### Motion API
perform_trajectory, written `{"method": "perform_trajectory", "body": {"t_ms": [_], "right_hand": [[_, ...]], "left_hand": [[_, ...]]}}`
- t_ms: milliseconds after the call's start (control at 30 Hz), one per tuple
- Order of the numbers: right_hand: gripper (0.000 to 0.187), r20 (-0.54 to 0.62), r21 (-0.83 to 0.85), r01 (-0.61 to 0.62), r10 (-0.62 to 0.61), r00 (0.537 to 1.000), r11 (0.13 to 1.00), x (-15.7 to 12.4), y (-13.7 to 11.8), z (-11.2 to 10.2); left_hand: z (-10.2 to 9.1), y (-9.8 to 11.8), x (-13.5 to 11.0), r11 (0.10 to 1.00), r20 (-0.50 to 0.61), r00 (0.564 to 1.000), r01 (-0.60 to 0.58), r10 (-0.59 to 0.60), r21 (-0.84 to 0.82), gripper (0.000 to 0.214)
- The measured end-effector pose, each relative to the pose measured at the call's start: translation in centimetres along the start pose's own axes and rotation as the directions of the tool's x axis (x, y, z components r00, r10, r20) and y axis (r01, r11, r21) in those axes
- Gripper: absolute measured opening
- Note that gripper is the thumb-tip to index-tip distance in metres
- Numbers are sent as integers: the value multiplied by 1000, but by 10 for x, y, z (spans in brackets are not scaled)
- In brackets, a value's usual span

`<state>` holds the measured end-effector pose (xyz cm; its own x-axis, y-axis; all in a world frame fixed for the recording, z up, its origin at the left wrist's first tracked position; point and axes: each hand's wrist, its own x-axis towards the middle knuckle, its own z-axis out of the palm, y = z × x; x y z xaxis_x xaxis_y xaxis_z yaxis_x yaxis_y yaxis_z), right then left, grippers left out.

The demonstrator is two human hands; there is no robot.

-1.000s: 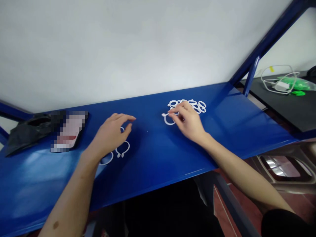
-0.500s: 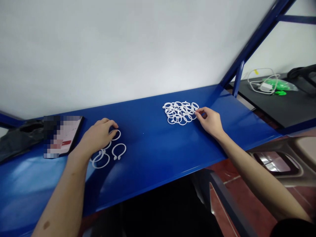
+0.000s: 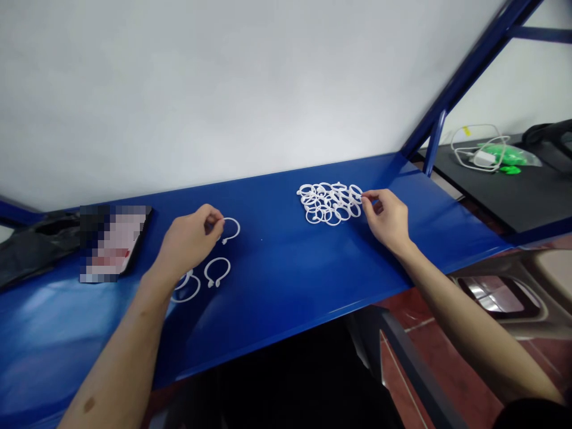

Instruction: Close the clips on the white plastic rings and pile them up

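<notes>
My left hand [image 3: 190,238] is closed in a pinch on one white plastic ring [image 3: 231,229], held just above the blue shelf [image 3: 277,268]. Two more open white rings [image 3: 217,271] lie on the shelf below that hand, one partly hidden by my wrist. My right hand [image 3: 386,217] rests at the right edge of a pile of several white rings [image 3: 329,204]. Its fingertips pinch a ring at the pile's edge.
A dark packet with a blurred label [image 3: 111,241] and a black bag [image 3: 27,253] lie at the shelf's left end. A blue frame post [image 3: 435,140] rises at the right. Beyond it a black table [image 3: 513,190] holds a white cable and green items [image 3: 500,154].
My left hand has lifted one ring from the small group and carried it right. My right hand has moved from the pile's left side to its right edge and pinched a ring there.
</notes>
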<state>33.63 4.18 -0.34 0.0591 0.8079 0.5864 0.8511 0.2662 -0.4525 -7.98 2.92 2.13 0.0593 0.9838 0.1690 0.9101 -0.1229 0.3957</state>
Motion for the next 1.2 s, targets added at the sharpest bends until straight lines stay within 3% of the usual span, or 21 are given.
{"method": "perform_trajectory", "body": {"t_ms": [100, 167, 267, 333, 400, 600, 767, 833, 933, 1067, 1200], "right_hand": [[19, 48, 115, 144, -151, 987, 983, 1, -36, 4], [18, 176, 287, 195, -252, 952, 938, 2, -70, 13], [26, 436, 575, 83, -390, 811, 814, 1, -116, 34], [35, 532, 656, -24, -440, 723, 754, -2, -135, 50], [37, 556, 706, -102, -459, 693, 700, -8, -143, 62], [36, 523, 767, -280, -309, 794, 578, -23, -137, 74], [32, 496, 799, -363, -184, 849, 479, -19, -134, 73], [31, 503, 793, -372, -174, 846, 483, -18, -135, 72], [32, 515, 783, -377, -177, 839, 494, -20, -135, 72], [27, 478, 779, -301, -209, 853, 550, -23, -135, 74], [22, 462, 748, -238, -229, 857, 619, -26, -133, 75]], "left_hand": [[4, 21, -5, 980, 14, 997, -65, 69, -189, 16], [9, 32, -9, 949, 57, 992, -86, 108, -303, 18], [16, 40, -13, 894, 132, 984, -49, 119, -445, 24], [21, 41, -15, 847, 164, 980, -6, 109, -532, 29], [25, 41, -16, 805, 179, 979, 30, 95, -593, 32], [28, 48, -17, 739, 133, 989, 42, 64, -672, 41], [27, 46, -17, 831, 288, 950, 61, 122, -552, 36], [28, 43, -17, 861, 310, 942, 50, 127, -507, 34], [30, 41, -16, 847, 247, 964, 50, 97, -529, 38], [32, 44, -16, 854, 180, 982, 47, 55, -518, 41], [33, 49, -18, 892, 140, 985, -25, 98, -451, 39]]}}
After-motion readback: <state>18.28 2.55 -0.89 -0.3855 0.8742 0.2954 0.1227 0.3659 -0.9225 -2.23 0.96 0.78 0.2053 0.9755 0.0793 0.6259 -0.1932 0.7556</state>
